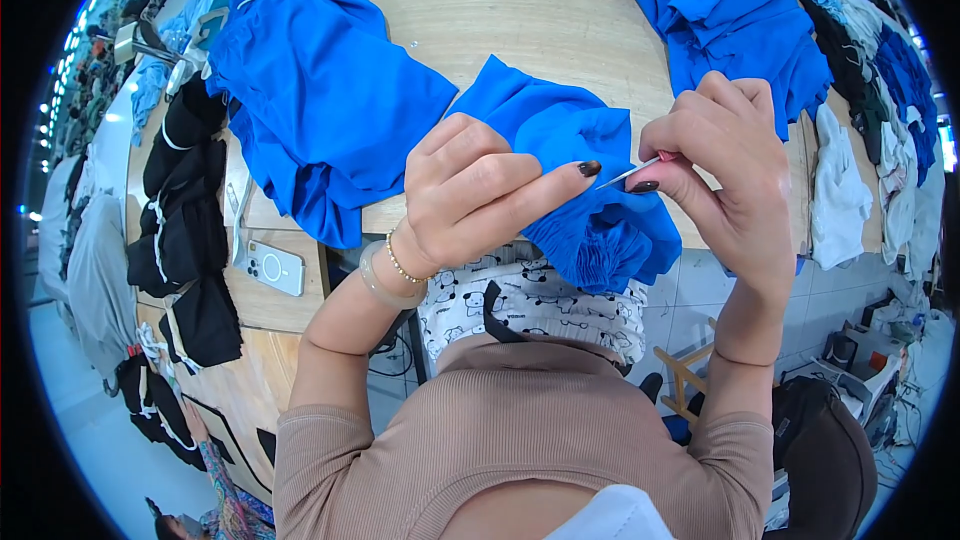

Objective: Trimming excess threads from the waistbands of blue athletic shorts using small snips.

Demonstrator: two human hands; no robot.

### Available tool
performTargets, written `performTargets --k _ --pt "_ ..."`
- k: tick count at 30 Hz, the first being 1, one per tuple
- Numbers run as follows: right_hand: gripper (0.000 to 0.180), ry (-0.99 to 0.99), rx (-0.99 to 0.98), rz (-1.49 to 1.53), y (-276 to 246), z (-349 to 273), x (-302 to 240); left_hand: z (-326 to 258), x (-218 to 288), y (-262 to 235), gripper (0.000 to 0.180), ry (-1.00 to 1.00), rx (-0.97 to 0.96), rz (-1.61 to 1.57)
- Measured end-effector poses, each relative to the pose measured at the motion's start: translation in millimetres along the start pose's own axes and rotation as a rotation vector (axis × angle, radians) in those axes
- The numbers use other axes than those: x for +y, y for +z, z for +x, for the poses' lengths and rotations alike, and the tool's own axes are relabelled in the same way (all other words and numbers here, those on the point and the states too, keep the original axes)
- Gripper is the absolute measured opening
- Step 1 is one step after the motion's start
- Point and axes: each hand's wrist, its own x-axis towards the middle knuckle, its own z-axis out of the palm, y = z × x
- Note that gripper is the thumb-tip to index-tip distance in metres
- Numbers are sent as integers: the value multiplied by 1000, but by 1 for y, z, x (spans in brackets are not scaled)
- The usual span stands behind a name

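My right hand [728, 175] is closed around thread snips [632, 172], whose slim metal blade points left and a bit of pink-red shows at the fingers. My left hand [480, 180] has its fingers curled and pressed together, with the index fingertip close to the blade's tip. Whatever it pinches, perhaps a thread, is too fine to see. Below both hands a bright blue garment [585, 135] with a gathered elastic edge lies over the table's near edge and hangs toward my lap.
A heap of blue garments [320, 90] lies to the left, another blue pile [745, 25] at the far right. A phone [275, 268] rests on the wooden table [480, 15] beside black garments [190, 210]. Another person's sleeve [230, 490] shows at lower left.
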Motion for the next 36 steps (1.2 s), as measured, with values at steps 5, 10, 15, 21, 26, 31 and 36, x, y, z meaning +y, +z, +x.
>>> performTargets --k 5,10,15,21,26,31,36 --pt "26 -11 -8 4 -1 1 1 0 0 -1 33 -4 -31 -1" --pt "19 49 -82 153 2 -1 6 0 0 1 34 -12 21 -12" --pt "18 82 -64 294 11 -6 12 -1 1 2 34 -22 26 -16" --pt "16 63 -57 242 8 -5 11 1 1 1 34 -20 25 -12" --pt "16 62 -60 209 7 -5 10 0 1 1 34 -24 13 -12" --pt "16 65 -63 197 5 -4 8 1 0 1 34 -11 14 -13" --pt "17 55 -72 164 3 -3 7 0 -1 1 35 -1 17 -8"
